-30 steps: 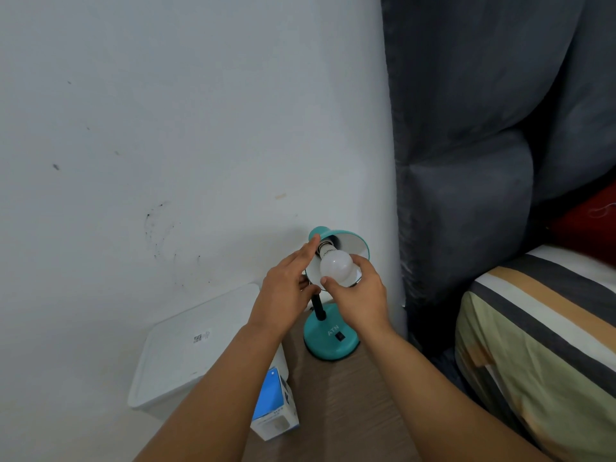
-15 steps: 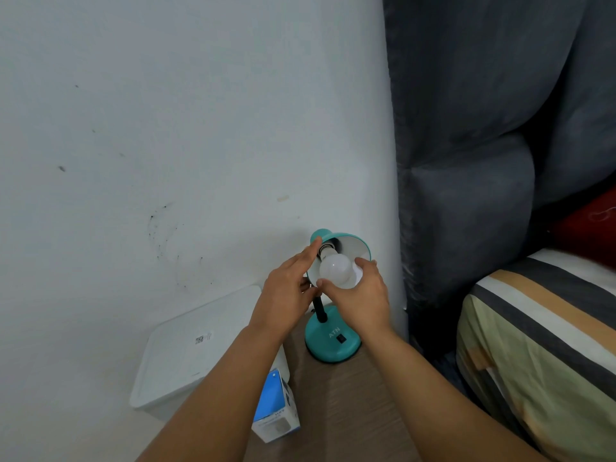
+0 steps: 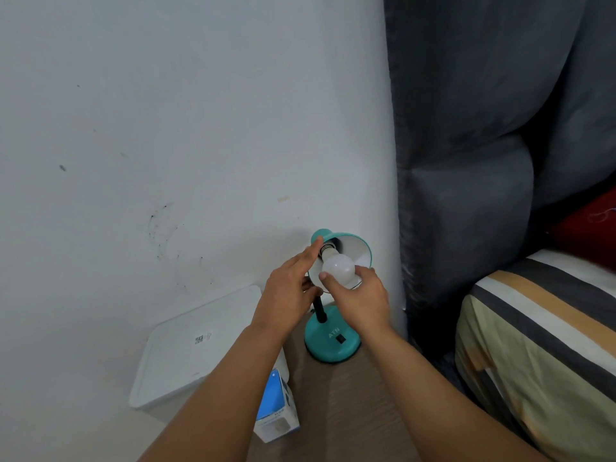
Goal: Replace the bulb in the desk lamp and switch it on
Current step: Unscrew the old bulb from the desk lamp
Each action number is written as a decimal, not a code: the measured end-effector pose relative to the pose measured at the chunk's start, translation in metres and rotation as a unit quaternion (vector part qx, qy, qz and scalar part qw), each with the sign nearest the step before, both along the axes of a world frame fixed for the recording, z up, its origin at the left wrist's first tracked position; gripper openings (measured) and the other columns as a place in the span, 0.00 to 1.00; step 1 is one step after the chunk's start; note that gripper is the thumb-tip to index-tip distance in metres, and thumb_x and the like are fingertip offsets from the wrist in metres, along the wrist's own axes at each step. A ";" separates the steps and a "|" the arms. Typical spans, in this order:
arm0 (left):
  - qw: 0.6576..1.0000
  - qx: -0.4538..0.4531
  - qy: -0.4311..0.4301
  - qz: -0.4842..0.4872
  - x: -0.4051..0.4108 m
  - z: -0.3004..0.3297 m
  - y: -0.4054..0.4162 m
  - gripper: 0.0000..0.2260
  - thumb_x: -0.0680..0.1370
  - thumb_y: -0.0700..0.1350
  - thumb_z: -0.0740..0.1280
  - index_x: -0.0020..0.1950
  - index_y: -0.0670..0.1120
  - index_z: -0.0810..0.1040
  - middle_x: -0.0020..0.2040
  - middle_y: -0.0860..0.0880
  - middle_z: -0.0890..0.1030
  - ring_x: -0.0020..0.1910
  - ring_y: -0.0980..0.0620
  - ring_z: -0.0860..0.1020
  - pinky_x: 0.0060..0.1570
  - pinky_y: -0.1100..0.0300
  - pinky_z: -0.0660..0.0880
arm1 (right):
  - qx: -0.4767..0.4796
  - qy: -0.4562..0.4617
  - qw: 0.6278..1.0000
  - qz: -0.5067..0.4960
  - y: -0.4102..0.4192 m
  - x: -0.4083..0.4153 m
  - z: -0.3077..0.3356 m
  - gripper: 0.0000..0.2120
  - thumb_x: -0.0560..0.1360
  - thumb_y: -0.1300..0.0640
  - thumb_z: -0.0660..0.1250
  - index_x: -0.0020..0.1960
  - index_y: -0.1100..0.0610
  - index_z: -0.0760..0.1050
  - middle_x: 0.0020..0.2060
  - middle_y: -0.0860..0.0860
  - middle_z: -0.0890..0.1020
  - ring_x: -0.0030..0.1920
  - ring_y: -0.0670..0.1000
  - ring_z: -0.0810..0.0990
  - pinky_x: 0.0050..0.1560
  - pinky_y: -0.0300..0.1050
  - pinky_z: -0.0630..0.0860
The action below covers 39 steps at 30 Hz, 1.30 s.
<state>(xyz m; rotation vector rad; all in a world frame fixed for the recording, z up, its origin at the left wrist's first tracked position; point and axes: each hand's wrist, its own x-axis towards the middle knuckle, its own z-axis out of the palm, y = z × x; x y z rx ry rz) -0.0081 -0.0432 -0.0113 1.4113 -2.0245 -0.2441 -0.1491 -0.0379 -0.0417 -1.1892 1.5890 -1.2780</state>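
Both bare forearms reach forward from the bottom edge and converge toward the middle. The left hand (image 3: 288, 291) is seen from the back, wrist straight, its fingers (image 3: 308, 253) stretched out long and pressed together, pointing up and to the right, the thumb tucked beneath. The right hand (image 3: 361, 300) sits just beside it, back also upward, wrist slightly bent; its thumb and fingertips curl inward in a rounded cupping grip. The two hands nearly touch at the thumbs.
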 end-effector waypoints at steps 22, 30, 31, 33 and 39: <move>1.000 0.006 0.012 -0.006 0.001 -0.002 0.002 0.41 0.74 0.34 0.74 0.77 0.63 0.60 0.66 0.49 0.78 0.58 0.50 0.81 0.59 0.63 0.77 | -0.032 0.094 0.995 -0.005 0.001 -0.002 -0.003 0.41 0.63 0.43 0.77 0.72 0.46 0.64 0.77 0.51 0.61 0.73 0.56 0.65 0.68 0.60 0.69; 1.000 0.001 0.015 -0.008 0.001 -0.001 0.003 0.41 0.74 0.34 0.74 0.76 0.64 0.59 0.66 0.48 0.78 0.57 0.51 0.82 0.59 0.59 0.78 | -0.013 -0.031 0.999 0.015 0.005 -0.005 0.001 0.26 0.67 0.46 0.77 0.62 0.50 0.76 0.51 0.48 0.81 0.51 0.52 0.79 0.47 0.44 0.75; 1.000 0.001 0.014 -0.006 0.001 -0.001 0.003 0.42 0.74 0.34 0.74 0.76 0.64 0.59 0.66 0.48 0.78 0.57 0.51 0.82 0.59 0.60 0.78 | -0.016 -0.027 0.999 0.016 0.005 -0.004 0.001 0.26 0.67 0.48 0.77 0.62 0.50 0.75 0.51 0.48 0.80 0.51 0.52 0.78 0.48 0.45 0.75; 1.000 0.005 0.013 -0.001 0.002 -0.001 0.003 0.42 0.73 0.34 0.74 0.77 0.64 0.59 0.66 0.48 0.78 0.57 0.51 0.81 0.59 0.61 0.77 | -0.016 -0.022 0.999 0.021 0.007 -0.004 0.001 0.26 0.68 0.51 0.77 0.64 0.49 0.73 0.52 0.47 0.78 0.52 0.51 0.77 0.50 0.45 0.76; 1.000 -0.001 -0.001 -0.004 0.001 -0.004 0.000 0.42 0.73 0.34 0.74 0.77 0.65 0.59 0.65 0.48 0.78 0.56 0.50 0.82 0.59 0.58 0.78 | 0.043 -0.052 0.997 0.024 0.006 -0.004 0.004 0.26 0.67 0.39 0.74 0.59 0.51 0.75 0.50 0.46 0.78 0.49 0.49 0.76 0.39 0.40 0.71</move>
